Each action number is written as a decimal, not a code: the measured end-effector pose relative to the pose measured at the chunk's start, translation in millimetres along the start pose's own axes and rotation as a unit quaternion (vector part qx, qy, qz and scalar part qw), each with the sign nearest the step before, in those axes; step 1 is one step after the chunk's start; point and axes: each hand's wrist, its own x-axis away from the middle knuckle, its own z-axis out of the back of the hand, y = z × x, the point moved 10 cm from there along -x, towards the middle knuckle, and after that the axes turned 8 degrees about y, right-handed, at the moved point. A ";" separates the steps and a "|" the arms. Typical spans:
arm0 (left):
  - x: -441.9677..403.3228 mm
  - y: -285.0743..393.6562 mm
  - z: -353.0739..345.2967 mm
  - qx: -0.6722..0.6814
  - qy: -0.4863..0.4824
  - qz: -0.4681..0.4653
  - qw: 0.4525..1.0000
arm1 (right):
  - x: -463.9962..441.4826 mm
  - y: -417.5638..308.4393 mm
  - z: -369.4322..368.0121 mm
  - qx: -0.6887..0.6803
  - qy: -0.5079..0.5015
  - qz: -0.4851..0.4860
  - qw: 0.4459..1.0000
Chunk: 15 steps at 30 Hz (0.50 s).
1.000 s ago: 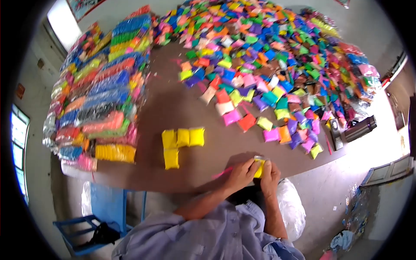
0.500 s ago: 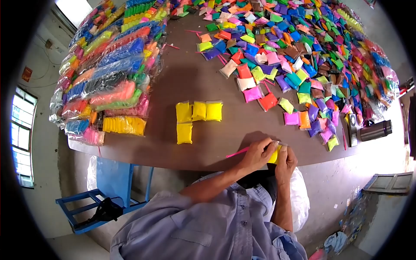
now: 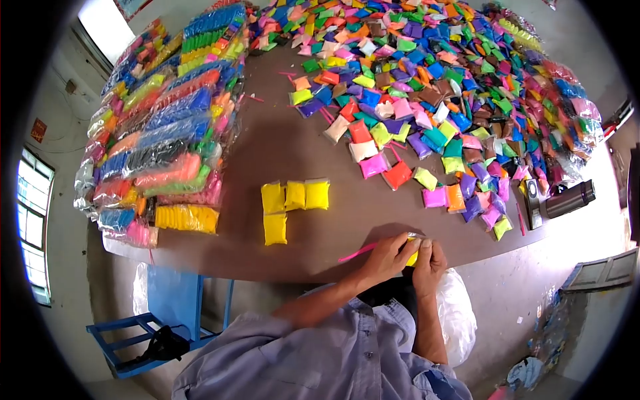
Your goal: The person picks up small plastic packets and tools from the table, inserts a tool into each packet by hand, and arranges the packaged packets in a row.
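Note:
A small yellow packet (image 3: 413, 258) in clear wrapping is pinched between my two hands at the table's front edge. My left hand (image 3: 388, 257) is closed on its left upper side, and my right hand (image 3: 428, 265) grips the other side with thumb and fingers together. Most of the packet is hidden by the fingers. A thin pink plastic strip (image 3: 358, 253) sticks out to the left from beside my left hand; whether that hand touches it I cannot tell. Several matching yellow packets (image 3: 274, 229) lie flat on the brown table to the left, edge against edge.
Stacked bags of sorted packets (image 3: 167, 133) cover the table's left side. A wide heap of loose coloured packets (image 3: 427, 87) spreads over the back and right. A dark metal flask (image 3: 570, 199) lies at the right edge. A blue chair (image 3: 175, 300) stands front left.
The whole view has shifted, so the table sits lower and slightly left in it. Both hands stay on the yellow packet, which shows less between the fingers.

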 end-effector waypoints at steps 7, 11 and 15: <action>3.6 9.9 9.7 0.019 0.029 0.022 0.999 | -1.8 -6.6 -6.9 0.008 -0.025 -0.044 0.999; 2.7 11.0 7.2 0.020 -0.005 0.054 0.998 | -3.3 -6.3 -0.6 0.015 0.007 -0.019 1.000; 3.7 -1.5 -6.3 -0.012 -0.060 0.061 0.996 | -3.3 1.4 6.4 0.000 0.036 -0.025 0.999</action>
